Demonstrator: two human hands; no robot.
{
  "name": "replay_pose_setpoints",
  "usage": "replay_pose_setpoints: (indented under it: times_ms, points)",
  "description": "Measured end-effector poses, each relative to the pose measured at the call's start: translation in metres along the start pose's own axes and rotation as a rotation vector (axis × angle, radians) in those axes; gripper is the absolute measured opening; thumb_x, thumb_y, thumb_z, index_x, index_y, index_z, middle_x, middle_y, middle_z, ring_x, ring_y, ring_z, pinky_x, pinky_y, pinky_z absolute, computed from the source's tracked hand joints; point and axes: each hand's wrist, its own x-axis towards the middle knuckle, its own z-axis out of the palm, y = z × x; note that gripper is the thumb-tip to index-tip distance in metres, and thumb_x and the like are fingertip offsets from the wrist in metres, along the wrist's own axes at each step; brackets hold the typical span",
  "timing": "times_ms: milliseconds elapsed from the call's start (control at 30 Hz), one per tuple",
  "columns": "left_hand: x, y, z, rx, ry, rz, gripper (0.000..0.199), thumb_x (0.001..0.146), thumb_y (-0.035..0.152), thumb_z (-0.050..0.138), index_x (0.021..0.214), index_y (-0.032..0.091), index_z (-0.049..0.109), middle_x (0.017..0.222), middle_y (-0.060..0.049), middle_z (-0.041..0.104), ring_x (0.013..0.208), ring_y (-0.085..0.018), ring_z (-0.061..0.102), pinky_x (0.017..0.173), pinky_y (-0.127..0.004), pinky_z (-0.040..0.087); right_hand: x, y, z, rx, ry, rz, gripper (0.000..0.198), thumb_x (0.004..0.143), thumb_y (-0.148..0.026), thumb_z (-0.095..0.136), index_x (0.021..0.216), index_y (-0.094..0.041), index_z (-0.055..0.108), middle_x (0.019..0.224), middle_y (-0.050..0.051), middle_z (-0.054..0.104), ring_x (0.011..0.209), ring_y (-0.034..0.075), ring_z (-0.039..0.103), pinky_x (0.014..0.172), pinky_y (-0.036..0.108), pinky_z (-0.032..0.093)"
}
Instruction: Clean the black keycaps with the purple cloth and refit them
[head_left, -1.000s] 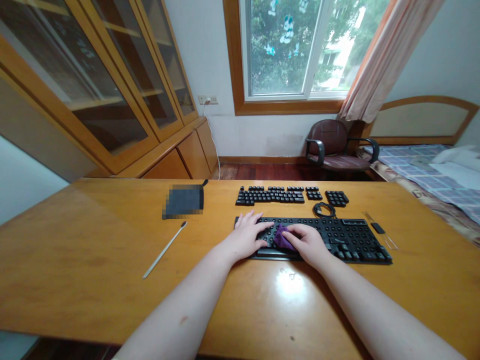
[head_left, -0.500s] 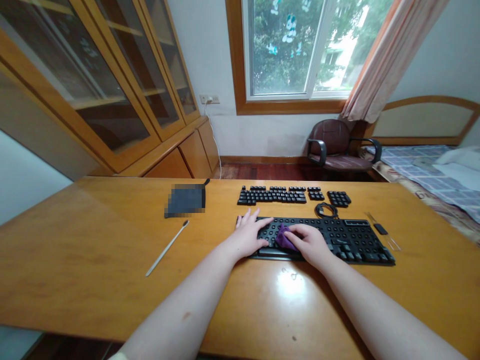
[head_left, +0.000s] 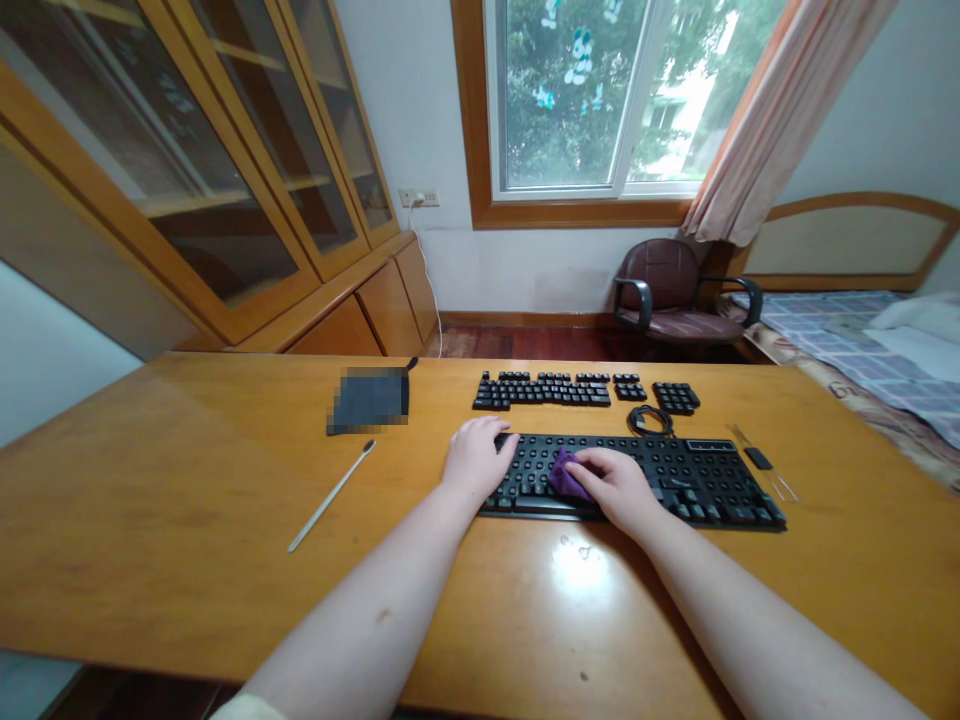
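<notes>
A black keyboard (head_left: 679, 470) with most of its keycaps off lies on the wooden desk. My left hand (head_left: 478, 462) grips its left end, fingers curled at the upper left corner and thumb over the top. In my right hand (head_left: 615, 482) a bunched purple cloth (head_left: 568, 477) is pinched and pressed on the keyboard's middle. Some keycaps remain along the lower right edge. Behind the keyboard, the removed keycaps (head_left: 555, 390) stand in rows and groups.
A coiled cable (head_left: 649, 421) lies behind the keyboard. To its right is a wire keycap puller (head_left: 759, 459). On the left rest a long white-handled brush (head_left: 330, 498) and a dark, blurred-out flat item (head_left: 370, 398). A chair (head_left: 667, 290) stands beyond the desk (head_left: 187, 500).
My left hand has moved left from lying spread on the keyboard to closing around its left end. The right hand with the cloth stays nearly in place.
</notes>
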Motion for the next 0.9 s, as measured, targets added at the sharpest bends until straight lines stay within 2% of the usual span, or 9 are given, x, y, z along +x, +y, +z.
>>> replay_pose_setpoints:
  times_ms: [67, 167, 233, 333, 500, 600, 667, 767, 900]
  points:
    - [0.004, -0.008, 0.003, -0.011, 0.079, -0.018, 0.03, 0.084, 0.036, 0.044, 0.1, 0.019, 0.063, 0.109, -0.007, 0.062, 0.104, -0.022, 0.053, 0.097, -0.036, 0.037, 0.001, 0.0, 0.0, -0.004, 0.0, 0.007, 0.023, 0.08, -0.038, 0.051, 0.077, -0.021, 0.067, 0.08, 0.004, 0.069, 0.076, 0.02, 0.062, 0.071, 0.031, 0.046]
    - [0.012, -0.022, 0.006, -0.1, 0.121, -0.047, 0.026, 0.083, 0.03, 0.043, 0.094, 0.019, 0.064, 0.102, -0.005, 0.064, 0.1, -0.02, 0.055, 0.093, -0.033, 0.04, 0.001, 0.001, 0.001, -0.008, -0.011, 0.003, 0.024, 0.081, -0.038, 0.05, 0.077, -0.02, 0.067, 0.078, 0.004, 0.069, 0.074, 0.02, 0.062, 0.069, 0.03, 0.046]
    - [0.017, -0.029, 0.006, -0.174, 0.181, -0.11, 0.026, 0.084, 0.029, 0.04, 0.091, 0.018, 0.064, 0.097, -0.006, 0.065, 0.097, -0.019, 0.057, 0.09, -0.032, 0.043, 0.002, 0.001, 0.001, -0.008, -0.012, 0.001, 0.024, 0.08, -0.037, 0.05, 0.077, -0.02, 0.067, 0.078, 0.003, 0.069, 0.073, 0.019, 0.062, 0.068, 0.03, 0.046]
    - [0.021, -0.031, 0.008, -0.145, 0.254, -0.113, 0.026, 0.084, 0.028, 0.041, 0.094, 0.02, 0.063, 0.103, -0.005, 0.063, 0.103, -0.019, 0.054, 0.095, -0.035, 0.039, 0.002, -0.001, 0.0, -0.004, -0.013, 0.0, 0.024, 0.08, -0.037, 0.05, 0.076, -0.021, 0.067, 0.078, 0.003, 0.069, 0.073, 0.019, 0.061, 0.068, 0.029, 0.045]
    - [0.019, -0.022, 0.016, 0.071, 0.152, -0.116, 0.039, 0.078, 0.041, 0.052, 0.115, 0.033, 0.055, 0.135, -0.003, 0.042, 0.128, -0.028, 0.029, 0.106, -0.049, 0.02, 0.002, -0.003, 0.001, -0.006, -0.02, -0.011, 0.022, 0.081, -0.036, 0.051, 0.075, -0.021, 0.066, 0.077, 0.002, 0.069, 0.072, 0.018, 0.061, 0.068, 0.029, 0.045]
    - [0.022, -0.019, 0.018, 0.151, 0.132, -0.144, 0.043, 0.079, 0.042, 0.05, 0.121, 0.033, 0.052, 0.14, -0.004, 0.035, 0.131, -0.031, 0.022, 0.106, -0.054, 0.014, 0.002, -0.002, 0.002, 0.0, -0.016, -0.016, 0.022, 0.081, -0.037, 0.051, 0.075, -0.021, 0.066, 0.077, 0.002, 0.069, 0.073, 0.018, 0.061, 0.069, 0.028, 0.045]
    - [0.027, -0.018, 0.018, 0.188, 0.141, -0.132, 0.039, 0.08, 0.04, 0.048, 0.117, 0.032, 0.055, 0.138, -0.004, 0.038, 0.131, -0.032, 0.022, 0.106, -0.055, 0.013, 0.002, -0.002, 0.002, 0.003, -0.015, -0.016, 0.022, 0.081, -0.037, 0.051, 0.076, -0.021, 0.066, 0.077, 0.002, 0.068, 0.073, 0.018, 0.061, 0.069, 0.028, 0.045]
    - [0.04, -0.018, 0.017, 0.213, 0.123, -0.035, 0.03, 0.081, 0.035, 0.048, 0.106, 0.029, 0.063, 0.133, -0.005, 0.045, 0.129, -0.03, 0.026, 0.107, -0.054, 0.011, 0.002, -0.002, 0.002, 0.005, -0.019, -0.016, 0.021, 0.081, -0.036, 0.051, 0.075, -0.021, 0.065, 0.077, 0.002, 0.068, 0.073, 0.018, 0.061, 0.07, 0.029, 0.044]
    - [0.057, -0.021, 0.018, 0.246, 0.089, 0.035, 0.027, 0.079, 0.03, 0.049, 0.1, 0.025, 0.067, 0.125, -0.005, 0.053, 0.124, -0.027, 0.035, 0.107, -0.051, 0.016, 0.002, -0.002, 0.004, 0.024, -0.027, -0.012, 0.02, 0.081, -0.035, 0.052, 0.077, -0.021, 0.065, 0.078, 0.002, 0.068, 0.074, 0.018, 0.061, 0.07, 0.029, 0.044]
